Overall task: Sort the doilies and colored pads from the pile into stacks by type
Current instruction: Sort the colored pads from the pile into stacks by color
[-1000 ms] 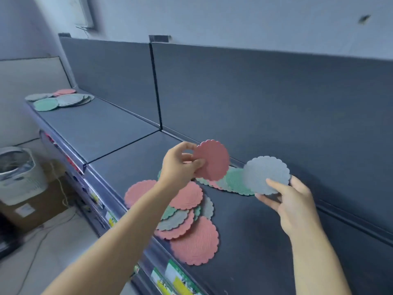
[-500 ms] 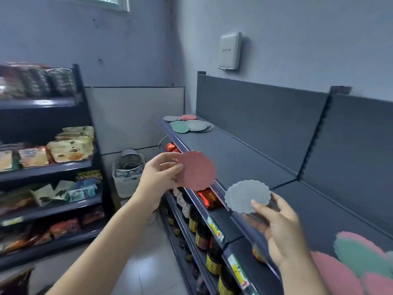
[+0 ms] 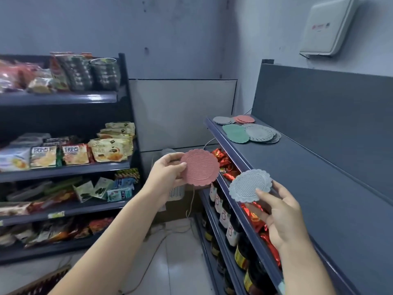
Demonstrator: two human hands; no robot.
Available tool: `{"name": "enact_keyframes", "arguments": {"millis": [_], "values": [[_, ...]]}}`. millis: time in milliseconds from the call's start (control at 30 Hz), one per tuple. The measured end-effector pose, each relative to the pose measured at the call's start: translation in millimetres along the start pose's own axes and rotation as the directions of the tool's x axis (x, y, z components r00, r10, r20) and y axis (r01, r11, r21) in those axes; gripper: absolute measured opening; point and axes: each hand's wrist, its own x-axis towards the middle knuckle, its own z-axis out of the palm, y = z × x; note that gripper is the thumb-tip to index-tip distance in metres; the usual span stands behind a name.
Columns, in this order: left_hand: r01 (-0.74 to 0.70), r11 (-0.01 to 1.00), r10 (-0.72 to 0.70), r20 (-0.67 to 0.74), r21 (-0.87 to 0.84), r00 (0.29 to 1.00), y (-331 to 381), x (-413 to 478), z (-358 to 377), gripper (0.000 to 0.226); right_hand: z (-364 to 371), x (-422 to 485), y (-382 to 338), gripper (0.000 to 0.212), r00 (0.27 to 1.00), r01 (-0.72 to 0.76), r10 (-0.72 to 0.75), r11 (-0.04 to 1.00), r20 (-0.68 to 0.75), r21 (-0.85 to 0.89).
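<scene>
two pads held: left hand [image 3: 164, 174] pink pad [image 3: 200, 167], right hand [image 3: 282, 218] grey pad [image 3: 250, 185].

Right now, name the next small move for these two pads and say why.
Probably reach the left hand forward and lay its pink pad on the pink stack at the shelf's far end: colours match, and the right hand holds a grey pad for afterwards.

Stacks [image 3: 246, 129] at far end of shelf [image 3: 308, 171], snack rack [image 3: 63, 169] left.
</scene>
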Motion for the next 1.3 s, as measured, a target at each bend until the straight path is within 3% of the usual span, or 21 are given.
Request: {"name": "enact_keyframes", "arguments": {"millis": [200, 300, 467, 533, 700, 800, 933, 1033, 1100, 1200, 1300], "values": [[0.027, 0.999, -0.027, -0.002, 0.042, 1.000, 1.3, 142.8, 33.4, 0.039, 41.0, 155.8, -8.4, 0.034, 1.000, 0.019, -0.018, 0.997, -0.020, 0.077], [0.017, 0.996, -0.020, 0.029, 0.090, 0.999, 8.5, 215.0, 58.7, 0.033, 57.5, 226.0, -18.9, 0.038, 0.997, 0.061, -0.056, 0.993, -0.056, 0.098], [0.015, 0.993, -0.025, 0.085, 0.120, 0.996, 12.6, 314.4, 99.6, 0.027, 77.0, 316.0, -39.9, 0.070, 0.957, 0.160, -0.123, 0.980, -0.264, 0.121], [0.014, 0.994, -0.030, 0.135, 0.112, 0.990, 11.9, 350.3, 116.1, 0.027, 80.9, 346.0, -51.7, 0.073, 0.936, 0.202, -0.166, 0.976, -0.312, 0.086], [-0.062, 0.988, 0.020, 0.276, 0.143, 0.961, 7.2, 457.0, 171.4, 0.033, 86.0, 423.3, -82.3, 0.046, 0.888, 0.271, -0.283, 0.959, -0.361, -0.086], [-0.111, 0.962, -0.003, 0.417, 0.250, 0.909, -2.3, 531.5, 211.7, 0.038, 84.6, 471.0, -83.5, 0.036, 0.846, 0.275, -0.336, 0.940, -0.414, -0.202], [-0.317, 0.810, -0.088, 0.636, 0.494, 0.766, -21.6, 626.6, 263.4, 0.033, 86.8, 534.4, -76.8, 0.032, 0.751, 0.247, -0.344, 0.938, -0.564, -0.243], [-0.578, 0.625, -0.184, 0.819, 0.524, 0.544, -31.3, 671.0, 295.1, 0.033, 90.4, 570.2, -68.4, 0.042, 0.685, 0.222, -0.339, 0.940, -0.644, -0.259], [-0.688, 0.557, -0.266, 0.885, 0.465, 0.382, -35.4, 691.9, 312.9, 0.037, 93.2, 592.2, -61.2, 0.051, 0.653, 0.178, -0.327, 0.943, -0.684, -0.280], [-0.718, 0.579, -0.351, 0.913, 0.388, 0.210, -40.0, 712.2, 329.5, 0.036, 99.7, 621.3, -45.3, 0.051, 0.624, 0.094, -0.293, 0.948, -0.724, -0.303], [-0.714, 0.613, -0.372, 0.921, 0.338, 0.116, -45.1, 723.2, 337.5, 0.035, 106.8, 639.1, -29.1, 0.047, 0.614, 0.000, -0.234, 0.955, -0.754, -0.296]]}}
